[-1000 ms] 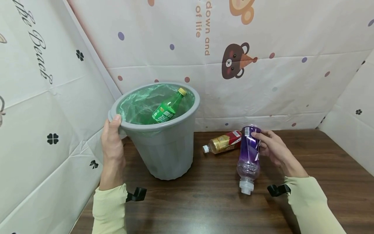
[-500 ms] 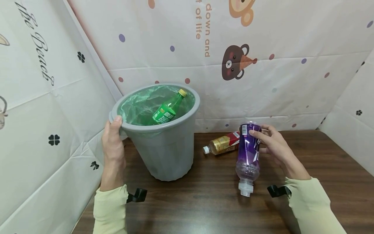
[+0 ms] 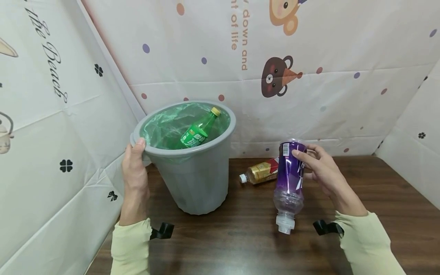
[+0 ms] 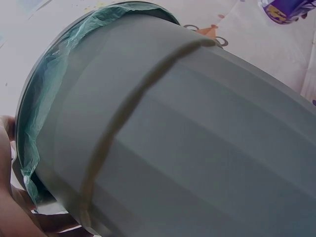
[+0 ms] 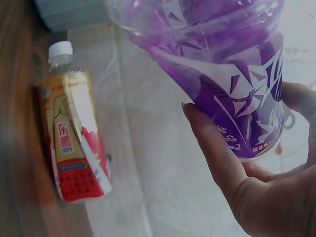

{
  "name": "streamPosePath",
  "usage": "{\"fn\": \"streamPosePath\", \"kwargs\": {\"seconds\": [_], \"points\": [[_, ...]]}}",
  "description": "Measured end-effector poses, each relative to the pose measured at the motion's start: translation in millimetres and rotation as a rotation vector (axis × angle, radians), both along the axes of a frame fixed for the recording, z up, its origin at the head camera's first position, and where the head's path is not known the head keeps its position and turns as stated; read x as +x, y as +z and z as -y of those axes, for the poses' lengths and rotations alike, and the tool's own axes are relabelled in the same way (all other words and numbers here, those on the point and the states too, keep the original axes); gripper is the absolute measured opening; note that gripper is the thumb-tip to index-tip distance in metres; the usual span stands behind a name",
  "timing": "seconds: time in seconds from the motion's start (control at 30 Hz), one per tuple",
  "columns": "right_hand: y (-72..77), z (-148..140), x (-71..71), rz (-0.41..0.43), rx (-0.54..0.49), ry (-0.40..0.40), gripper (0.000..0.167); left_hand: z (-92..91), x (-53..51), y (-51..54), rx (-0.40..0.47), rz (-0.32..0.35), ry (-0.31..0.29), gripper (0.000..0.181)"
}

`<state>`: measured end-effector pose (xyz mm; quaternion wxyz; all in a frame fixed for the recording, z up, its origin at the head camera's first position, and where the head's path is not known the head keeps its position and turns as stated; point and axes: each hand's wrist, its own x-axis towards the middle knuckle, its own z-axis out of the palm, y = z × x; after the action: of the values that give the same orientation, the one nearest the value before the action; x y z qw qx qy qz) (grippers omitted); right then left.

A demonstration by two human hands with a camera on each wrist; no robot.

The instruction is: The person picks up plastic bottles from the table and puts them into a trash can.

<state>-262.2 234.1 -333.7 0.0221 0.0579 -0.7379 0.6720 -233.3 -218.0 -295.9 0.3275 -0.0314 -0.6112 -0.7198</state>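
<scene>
My left hand [image 3: 135, 179] grips the left rim of a grey trash bin [image 3: 199, 183], thumb over the edge, fingers below it. The bin tilts slightly and is lined with a green plastic bag [image 3: 161, 128]. Inside leans a green bottle [image 3: 197, 131] with a yellow cap. My right hand [image 3: 324, 173] holds a purple-labelled clear bottle [image 3: 290, 172] near its base, cap end pointing down toward me. In the right wrist view, thumb and fingers stand on either side of this purple bottle [image 5: 232, 89].
A gold and red bottle [image 3: 262, 172] with a white cap lies on its side on the dark wooden table [image 3: 233, 244], between bin and right hand. Printed white sheets [image 3: 326, 95] cover the walls behind and at both sides.
The purple-labelled bottle has shifted slightly left and its base has risen a little in my right hand. My left hand keeps its grip on the bin's rim.
</scene>
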Motion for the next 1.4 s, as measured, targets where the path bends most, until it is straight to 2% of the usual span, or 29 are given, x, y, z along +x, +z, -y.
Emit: {"fn": "streamPosePath", "kwargs": {"seconds": [0.13, 0.23, 0.73, 1.1, 1.4], "points": [[8.1, 4.8, 2.3, -0.028, -0.091, -0.005, 0.05, 0.3, 0.1, -0.7, 0.003, -0.002, -0.005, 0.059], [15.5, 9.6, 3.1, -0.046, -0.139, -0.011, 0.046, 0.0, -0.1, -1.1, 0.005, -0.002, -0.005, 0.058], [47.5, 37.0, 0.6, -0.129, -0.292, 0.005, 0.042, -0.2, 0.5, -0.7, -0.018, 0.015, 0.003, 0.06], [70.0, 63.2, -2.9, -0.184, -0.418, -0.01, 0.048, -0.4, 0.7, -0.5, -0.018, 0.006, 0.004, 0.059], [85.0, 82.0, -6.5, -0.228, -0.542, 0.034, 0.045, -0.5, 0.3, -0.9, -0.018, -0.008, 0.001, 0.058]]}}
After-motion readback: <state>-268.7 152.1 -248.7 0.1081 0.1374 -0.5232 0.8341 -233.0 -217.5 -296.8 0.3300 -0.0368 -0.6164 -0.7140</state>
